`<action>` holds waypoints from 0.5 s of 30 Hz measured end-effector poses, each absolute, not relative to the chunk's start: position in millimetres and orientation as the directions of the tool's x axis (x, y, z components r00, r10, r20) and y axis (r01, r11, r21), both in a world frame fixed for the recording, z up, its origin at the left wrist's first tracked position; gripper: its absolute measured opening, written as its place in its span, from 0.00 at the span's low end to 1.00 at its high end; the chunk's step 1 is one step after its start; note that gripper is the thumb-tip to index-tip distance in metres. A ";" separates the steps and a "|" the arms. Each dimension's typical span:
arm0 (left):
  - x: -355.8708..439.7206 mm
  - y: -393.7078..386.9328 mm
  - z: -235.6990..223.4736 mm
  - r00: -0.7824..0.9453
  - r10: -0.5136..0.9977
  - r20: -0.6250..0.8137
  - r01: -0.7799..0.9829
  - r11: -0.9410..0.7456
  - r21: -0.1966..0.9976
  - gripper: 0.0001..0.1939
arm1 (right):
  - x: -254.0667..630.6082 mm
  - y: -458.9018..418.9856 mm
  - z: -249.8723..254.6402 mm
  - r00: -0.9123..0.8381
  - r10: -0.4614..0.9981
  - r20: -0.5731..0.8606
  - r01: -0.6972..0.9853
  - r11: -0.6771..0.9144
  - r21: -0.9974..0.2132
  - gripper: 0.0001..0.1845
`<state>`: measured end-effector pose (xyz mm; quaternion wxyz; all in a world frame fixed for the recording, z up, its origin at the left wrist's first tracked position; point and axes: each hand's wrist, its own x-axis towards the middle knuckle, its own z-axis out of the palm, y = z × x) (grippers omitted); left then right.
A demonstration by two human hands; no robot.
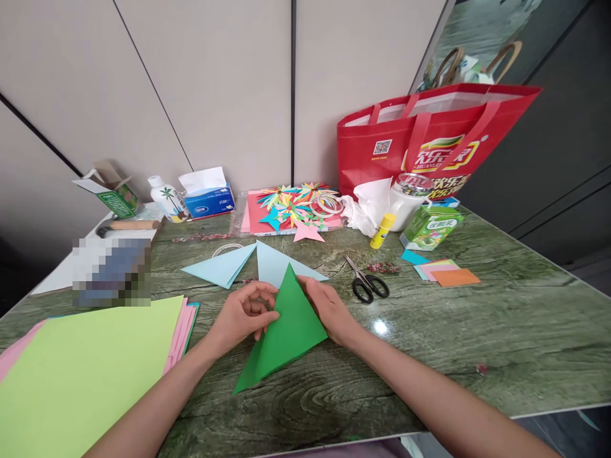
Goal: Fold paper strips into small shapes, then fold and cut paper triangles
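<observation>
A green sheet of paper (292, 327), folded into a triangle, is held up over the table between my hands. My left hand (248, 312) pinches its left edge between thumb and fingers. Along the upper right edge, my right hand (329, 308) grips the paper, with its fingertips partly hidden behind it. Just beyond lie two light blue folded paper pieces, one on the left (222, 266) and one on the right (281, 264), the latter partly covered by the green paper. Black-handled scissors (365, 283) rest to the right of my right hand.
A stack of coloured paper (95, 375) lies at the left. Behind are a tissue box (209, 202), a white bottle (168, 200), paper stars (291, 210), a glue stick (382, 231), a white mug (405, 207), a green carton (432, 228) and a red bag (372, 159). Small coloured papers (457, 278) lie right.
</observation>
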<state>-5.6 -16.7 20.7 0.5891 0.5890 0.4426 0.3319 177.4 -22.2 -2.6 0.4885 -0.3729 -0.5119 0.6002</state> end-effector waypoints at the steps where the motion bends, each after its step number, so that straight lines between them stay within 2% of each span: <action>1: -5.3 -16.3 20.9 0.382 0.915 -0.133 0.145 0.083 0.986 0.18 | 177.7 -22.1 -4.9 -0.263 0.962 0.069 -0.145 0.031 -0.989 0.21; 5: -8.8 -10.0 18.7 0.224 0.968 -0.111 0.249 0.053 0.967 0.14 | 178.3 -22.1 -19.6 -0.216 0.975 0.041 0.114 0.067 -0.991 0.29; 8: -14.6 -4.1 15.2 0.055 0.989 -0.138 0.226 0.123 0.966 0.14 | 178.2 -23.3 -24.7 -0.198 0.978 0.063 0.264 0.115 -0.958 0.32; 11: -16.6 -3.2 15.8 0.053 0.966 -0.254 0.112 0.247 0.962 0.17 | 178.0 -25.2 -20.9 -0.223 0.968 0.117 0.409 0.202 -0.890 0.21; 13: -15.2 -5.4 19.7 0.121 0.941 -0.316 0.030 0.314 0.949 0.18 | 177.4 -26.0 -17.5 -0.240 0.957 0.161 0.481 0.261 -0.837 0.11; 15: -13.5 -8.1 25.1 0.189 0.919 -0.346 -0.034 0.358 0.933 0.18 | 176.5 -26.4 -15.9 -0.247 0.949 0.193 0.511 0.297 -0.806 0.05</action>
